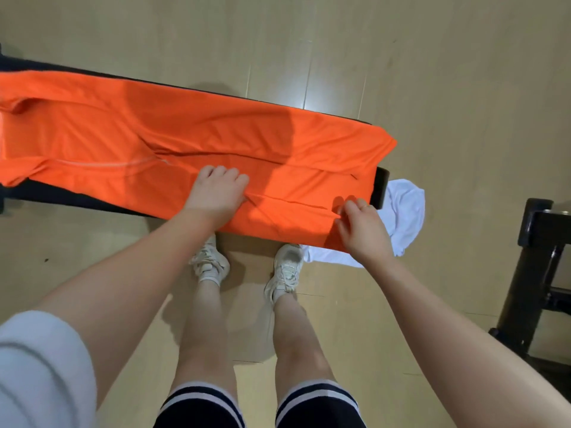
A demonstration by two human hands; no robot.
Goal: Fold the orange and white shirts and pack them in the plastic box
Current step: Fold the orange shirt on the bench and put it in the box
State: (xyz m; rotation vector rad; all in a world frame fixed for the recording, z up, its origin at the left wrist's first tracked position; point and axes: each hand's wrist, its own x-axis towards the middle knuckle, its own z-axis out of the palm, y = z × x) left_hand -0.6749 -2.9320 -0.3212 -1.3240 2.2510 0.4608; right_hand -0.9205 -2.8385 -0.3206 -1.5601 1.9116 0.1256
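A long black bench [380,184] stood on the pale wooden floor [432,72]. The orange shirt [185,140] lay spread along it; the white shirt [404,208] hung off its right end.

An orange shirt [185,143] lies spread along a dark bench [380,185] across the upper half of the frame. The left hand [216,193] rests on its near fold, fingers curled; the right hand [360,225] pinches the near edge. A white shirt [403,211] hangs at the bench's right end.

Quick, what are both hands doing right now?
Left hand: fingers curled, gripping the orange shirt at a fold.
Right hand: pinching the orange shirt's near edge.
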